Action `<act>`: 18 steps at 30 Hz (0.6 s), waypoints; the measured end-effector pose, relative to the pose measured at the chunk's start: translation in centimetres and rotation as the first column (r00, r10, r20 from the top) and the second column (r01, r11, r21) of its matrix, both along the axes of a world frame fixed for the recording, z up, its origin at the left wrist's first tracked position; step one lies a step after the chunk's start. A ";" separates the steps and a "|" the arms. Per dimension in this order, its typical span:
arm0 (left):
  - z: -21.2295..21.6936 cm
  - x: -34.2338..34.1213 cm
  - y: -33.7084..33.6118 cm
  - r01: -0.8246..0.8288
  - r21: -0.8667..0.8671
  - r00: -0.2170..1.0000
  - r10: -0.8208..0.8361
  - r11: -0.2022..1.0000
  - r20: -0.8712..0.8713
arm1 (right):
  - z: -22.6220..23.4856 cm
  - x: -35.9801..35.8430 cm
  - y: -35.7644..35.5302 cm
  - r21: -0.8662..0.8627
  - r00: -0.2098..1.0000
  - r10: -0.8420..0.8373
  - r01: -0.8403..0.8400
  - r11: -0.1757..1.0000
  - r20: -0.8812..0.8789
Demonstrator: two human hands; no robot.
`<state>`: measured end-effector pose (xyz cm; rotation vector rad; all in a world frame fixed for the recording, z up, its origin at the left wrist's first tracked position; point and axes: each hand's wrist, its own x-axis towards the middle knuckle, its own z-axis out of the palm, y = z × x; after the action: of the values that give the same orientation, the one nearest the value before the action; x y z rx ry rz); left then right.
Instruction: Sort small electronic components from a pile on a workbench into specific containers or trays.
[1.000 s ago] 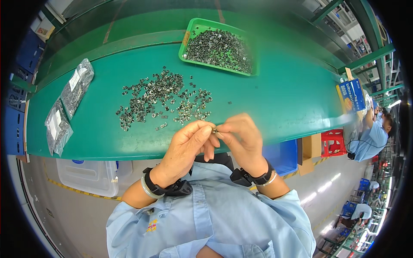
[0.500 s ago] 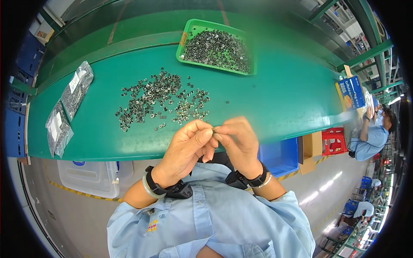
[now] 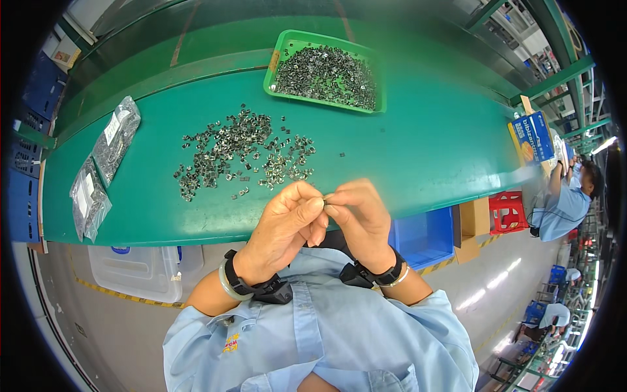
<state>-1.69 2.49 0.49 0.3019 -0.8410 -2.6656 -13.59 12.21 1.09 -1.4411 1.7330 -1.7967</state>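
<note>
My left hand (image 3: 287, 222) and my right hand (image 3: 359, 219) meet in front of my chest, at the near edge of the green table. Between the pinched thumbs and fingertips of both is a small dark metal part (image 3: 325, 202), mostly covered by the fingers. Just beyond my hands lies a loose pile of small metal parts (image 3: 225, 147), dark and silvery, with a shinier cluster (image 3: 287, 163) on its right side. Farther back, a green tray (image 3: 326, 103) holds many similar small parts.
Two clear bags of parts (image 3: 117, 134) (image 3: 88, 199) lie at the table's left. A blue box (image 3: 532, 137) stands at the right end, near a seated person (image 3: 565, 206). Below the table are a clear plastic bin (image 3: 134, 271), a blue bin (image 3: 424, 238) and a red stool (image 3: 508, 212).
Both hands stay pinched together in almost the same place, with only slight finger movement. The view has shifted very slightly; the pile and tray look unchanged.
</note>
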 end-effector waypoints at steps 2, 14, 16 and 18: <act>0.2 0.0 0.1 -0.010 -0.004 1.000 0.010 1.000 0.006 | 0.0 -0.1 0.1 0.003 1.000 0.005 -0.005 1.000 -0.012; 1.2 0.3 -0.2 -0.053 -0.189 0.987 0.080 0.981 0.141 | 0.6 -1.6 -0.1 0.012 0.945 0.049 -0.047 0.999 -0.324; 1.3 0.4 -0.3 -0.043 -0.165 0.990 0.064 0.985 0.129 | 0.7 -1.5 -0.1 0.007 0.959 0.053 -0.053 0.999 -0.279; 1.4 0.4 -0.3 -0.018 -0.116 0.994 0.030 0.993 0.102 | 0.7 -1.3 -0.1 -0.002 0.981 0.061 -0.062 0.998 -0.187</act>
<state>-1.30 2.18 1.85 0.4222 -1.0116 -2.5854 -14.90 12.14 1.80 -1.6953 1.7477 -1.6857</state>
